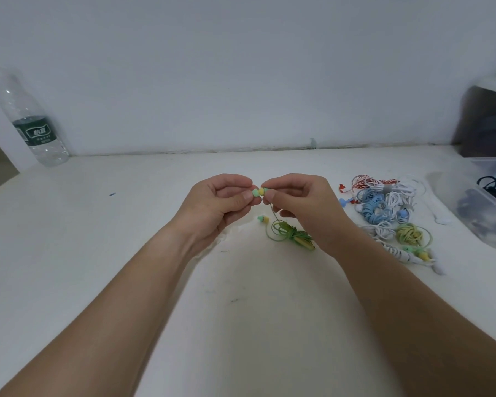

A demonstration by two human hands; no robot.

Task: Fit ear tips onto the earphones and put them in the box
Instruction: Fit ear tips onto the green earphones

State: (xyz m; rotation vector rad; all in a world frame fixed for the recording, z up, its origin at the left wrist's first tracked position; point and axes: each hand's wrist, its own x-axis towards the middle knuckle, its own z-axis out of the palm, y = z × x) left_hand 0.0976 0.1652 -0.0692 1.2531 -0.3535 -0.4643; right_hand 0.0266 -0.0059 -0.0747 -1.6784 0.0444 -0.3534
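Observation:
Above the middle of the white table, my left hand (218, 204) pinches a mint-green ear tip (255, 192) between thumb and forefinger. My right hand (301, 202) pinches the yellow-green earbud (262, 191) right against that tip. From the earbud a thin green cord drops to a bundled green cable (289, 232) lying on the table under my right hand. The second earbud (263, 219) of this pair, yellow with a green tip, lies on the table just below my fingers. A clear plastic box (470, 204) stands at the right edge with dark items inside.
A pile of coiled earphones (384, 204) in white, blue, red and yellow-green lies right of my hands, beside the box. A plastic water bottle (32, 121) stands at the back left against the wall. A dark object (487, 121) stands behind the box.

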